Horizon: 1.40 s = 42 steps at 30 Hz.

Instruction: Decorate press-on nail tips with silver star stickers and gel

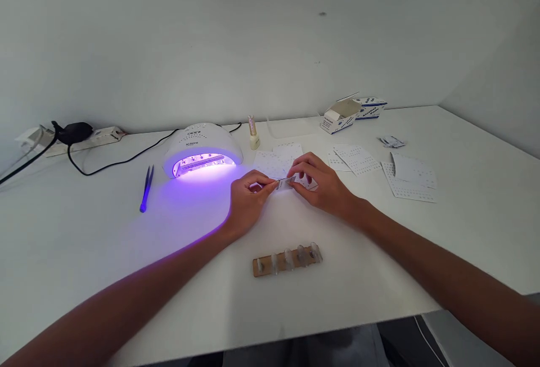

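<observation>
Both hands pinch a small white alcohol pad packet (286, 183) just above the table. My left hand (250, 198) grips its left end between thumb and forefinger. At the right end, my right hand (318, 182) pinches it the same way, other fingers curled. Below the hands lies a wooden strip (266, 266) bearing several clear nail tips (288, 260). Sheets of small nail stickers (270, 161) lie just behind the packet, partly hidden by my hands.
A lit nail lamp (202, 144) glows purple at left, near tweezers (146, 189). Behind stands a polish bottle (253, 133). At right are an open box (340, 116), a second box (371, 108), loose packets (392, 142) and more sticker sheets (411, 181). A power strip (95, 139) and cable lie far left.
</observation>
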Each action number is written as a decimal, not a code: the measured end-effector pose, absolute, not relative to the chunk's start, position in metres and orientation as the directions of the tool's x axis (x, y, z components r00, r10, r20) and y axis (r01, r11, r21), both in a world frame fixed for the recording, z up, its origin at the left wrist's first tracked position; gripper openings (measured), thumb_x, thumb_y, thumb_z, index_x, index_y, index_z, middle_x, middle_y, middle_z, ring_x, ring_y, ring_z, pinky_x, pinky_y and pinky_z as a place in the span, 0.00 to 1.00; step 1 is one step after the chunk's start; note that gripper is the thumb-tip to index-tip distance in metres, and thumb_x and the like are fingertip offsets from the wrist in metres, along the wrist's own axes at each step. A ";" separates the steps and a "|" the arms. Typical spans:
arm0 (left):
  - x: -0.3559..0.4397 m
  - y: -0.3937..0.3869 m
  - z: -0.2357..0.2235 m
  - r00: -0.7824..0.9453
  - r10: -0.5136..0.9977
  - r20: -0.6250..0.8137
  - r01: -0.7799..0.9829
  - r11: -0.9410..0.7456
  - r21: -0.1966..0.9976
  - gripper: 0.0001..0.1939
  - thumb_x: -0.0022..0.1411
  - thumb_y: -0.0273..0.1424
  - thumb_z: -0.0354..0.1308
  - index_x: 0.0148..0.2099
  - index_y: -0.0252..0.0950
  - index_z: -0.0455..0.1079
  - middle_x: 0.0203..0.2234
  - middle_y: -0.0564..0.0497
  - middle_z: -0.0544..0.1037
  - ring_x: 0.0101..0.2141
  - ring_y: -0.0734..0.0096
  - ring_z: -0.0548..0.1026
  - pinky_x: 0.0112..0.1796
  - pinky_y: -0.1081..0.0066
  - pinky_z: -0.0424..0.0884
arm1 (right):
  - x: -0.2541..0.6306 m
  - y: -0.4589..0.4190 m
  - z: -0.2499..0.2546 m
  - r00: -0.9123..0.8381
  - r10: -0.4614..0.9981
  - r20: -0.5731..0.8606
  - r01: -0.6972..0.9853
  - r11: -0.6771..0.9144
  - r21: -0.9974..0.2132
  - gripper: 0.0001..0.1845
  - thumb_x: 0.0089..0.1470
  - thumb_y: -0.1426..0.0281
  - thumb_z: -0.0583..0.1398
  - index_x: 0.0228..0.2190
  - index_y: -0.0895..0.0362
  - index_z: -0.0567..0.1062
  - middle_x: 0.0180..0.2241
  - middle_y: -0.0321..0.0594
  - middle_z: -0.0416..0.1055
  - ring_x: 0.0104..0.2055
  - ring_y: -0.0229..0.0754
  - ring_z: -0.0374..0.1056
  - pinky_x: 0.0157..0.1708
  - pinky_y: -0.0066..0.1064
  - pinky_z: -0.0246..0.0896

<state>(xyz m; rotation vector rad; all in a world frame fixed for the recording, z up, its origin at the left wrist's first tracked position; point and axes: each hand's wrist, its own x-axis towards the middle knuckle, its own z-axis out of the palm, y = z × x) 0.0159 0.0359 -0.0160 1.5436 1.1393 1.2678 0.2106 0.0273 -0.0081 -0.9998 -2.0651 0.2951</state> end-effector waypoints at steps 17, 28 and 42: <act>0.016 0.036 -0.016 0.099 0.961 0.259 0.151 -0.272 0.950 0.04 0.51 0.30 0.65 0.27 0.35 0.76 0.25 0.51 0.75 0.25 0.77 0.70 0.24 0.76 0.65 | 0.209 0.024 -0.007 -0.392 0.762 0.516 0.574 0.640 -0.511 0.08 0.57 0.72 0.57 0.40 0.54 0.72 0.43 0.40 0.65 0.34 0.37 0.64 0.32 0.32 0.64; 0.015 0.036 -0.017 0.111 0.955 0.277 0.156 -0.292 0.944 0.04 0.51 0.30 0.65 0.27 0.35 0.76 0.26 0.51 0.74 0.26 0.77 0.70 0.25 0.75 0.66 | 0.209 0.023 -0.005 -0.385 0.779 0.494 0.601 0.618 -0.507 0.08 0.57 0.72 0.56 0.39 0.54 0.72 0.42 0.42 0.65 0.33 0.38 0.64 0.32 0.33 0.64; 0.017 0.032 -0.015 0.227 0.931 0.287 0.216 -0.335 0.917 0.03 0.53 0.30 0.64 0.29 0.36 0.75 0.28 0.51 0.75 0.29 0.75 0.71 0.31 0.72 0.67 | 0.215 0.026 -0.002 -0.447 0.804 0.391 0.676 0.590 -0.441 0.04 0.59 0.69 0.57 0.35 0.54 0.72 0.39 0.38 0.65 0.27 0.33 0.60 0.26 0.28 0.57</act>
